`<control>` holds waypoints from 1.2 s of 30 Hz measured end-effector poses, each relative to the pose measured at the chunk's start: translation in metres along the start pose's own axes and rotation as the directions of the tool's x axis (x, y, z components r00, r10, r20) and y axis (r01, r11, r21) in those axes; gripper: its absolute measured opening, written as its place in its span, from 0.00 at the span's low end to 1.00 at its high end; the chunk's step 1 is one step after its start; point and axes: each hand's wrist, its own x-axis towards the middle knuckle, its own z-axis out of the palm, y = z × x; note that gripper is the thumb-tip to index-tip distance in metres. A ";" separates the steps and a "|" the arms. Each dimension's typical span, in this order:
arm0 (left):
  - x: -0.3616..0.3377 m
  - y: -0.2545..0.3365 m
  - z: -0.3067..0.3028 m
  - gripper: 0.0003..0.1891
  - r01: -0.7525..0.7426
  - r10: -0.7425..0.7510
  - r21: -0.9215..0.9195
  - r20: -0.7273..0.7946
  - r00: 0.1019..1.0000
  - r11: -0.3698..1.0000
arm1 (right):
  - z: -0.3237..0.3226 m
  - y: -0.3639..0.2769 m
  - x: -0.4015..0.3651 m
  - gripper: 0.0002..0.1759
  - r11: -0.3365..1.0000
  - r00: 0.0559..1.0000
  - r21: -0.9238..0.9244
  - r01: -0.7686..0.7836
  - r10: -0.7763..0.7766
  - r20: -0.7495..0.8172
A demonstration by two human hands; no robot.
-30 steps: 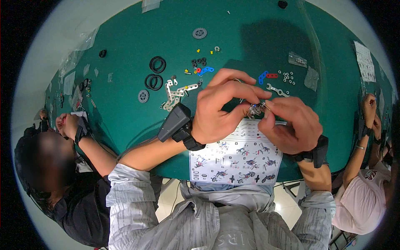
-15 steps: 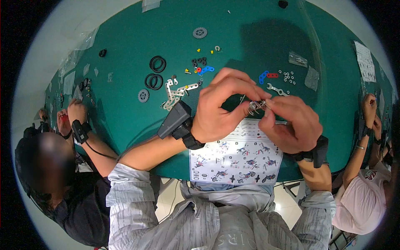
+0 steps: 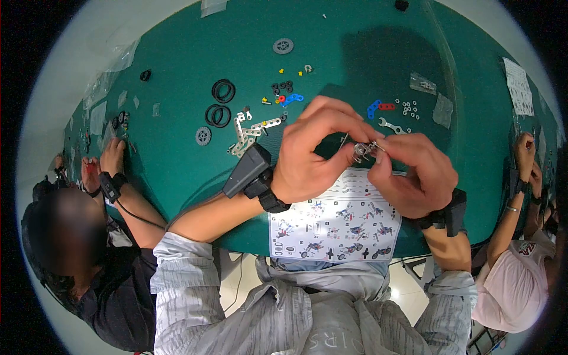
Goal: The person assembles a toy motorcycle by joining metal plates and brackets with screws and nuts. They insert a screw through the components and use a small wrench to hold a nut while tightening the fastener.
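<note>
Between my two hands is a small silvery metal assembly (image 3: 361,151) of strips and screws, held over the top of a printed instruction sheet (image 3: 334,231). My left hand (image 3: 316,148) is closed in a pinch on its left side. My right hand (image 3: 417,174) pinches the right end between thumb and fingertips; part of the assembly is hidden by the fingers. Just beyond the right fingertips lie a small wrench (image 3: 393,126), a blue strip (image 3: 374,109) and a red strip (image 3: 387,107). Perforated metal strips (image 3: 251,131) lie in a pile left of my left hand.
Black rubber rings (image 3: 218,116) and grey toothed wheels (image 3: 283,46) lie at the left and back. White nuts (image 3: 407,109) and plastic bags (image 3: 423,83) are at the right. One person (image 3: 118,296) sits on my left, another (image 3: 513,284) on my right.
My hands and the metal assembly stay almost in place, with only slight finger movement. The left neighbour's hand has shifted a little.
</note>
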 end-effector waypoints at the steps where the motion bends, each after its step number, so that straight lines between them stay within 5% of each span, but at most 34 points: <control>1: 0.000 0.001 0.001 0.13 0.012 -0.012 -0.021 -0.001 1.000 1.000 | 0.000 0.000 0.001 0.17 0.999 0.999 -0.019 0.033 -0.033 -0.009; 8: 0.000 -0.001 -0.001 0.12 -0.026 0.026 0.034 -0.004 1.000 0.999 | -0.001 0.002 -0.001 0.17 0.997 0.998 0.055 -0.061 0.060 0.025; 17: -0.001 0.000 -0.005 0.12 0.017 -0.019 0.014 0.118 0.993 1.000 | 0.002 0.001 0.002 0.17 0.993 0.995 -0.065 0.094 -0.096 -0.032; 20: -0.001 -0.007 -0.006 0.15 -0.074 0.065 0.050 0.158 0.985 0.996 | 0.001 0.001 0.001 0.17 0.995 0.996 -0.051 0.086 -0.087 -0.019; 23: 0.002 0.001 0.000 0.16 -0.049 0.050 -0.020 0.052 0.997 0.999 | -0.003 0.003 0.003 0.18 0.995 0.996 -0.050 0.087 -0.087 0.002; 26: 0.007 0.002 -0.009 0.20 -0.106 0.109 -0.029 0.186 0.977 0.994 | -0.002 0.006 0.005 0.18 0.992 0.992 -0.031 0.121 -0.122 -0.024; 36: 0.020 -0.002 -0.021 0.15 -0.233 0.221 0.006 0.300 0.928 0.972 | -0.006 0.006 0.010 0.14 0.986 0.984 -0.013 0.167 -0.168 -0.054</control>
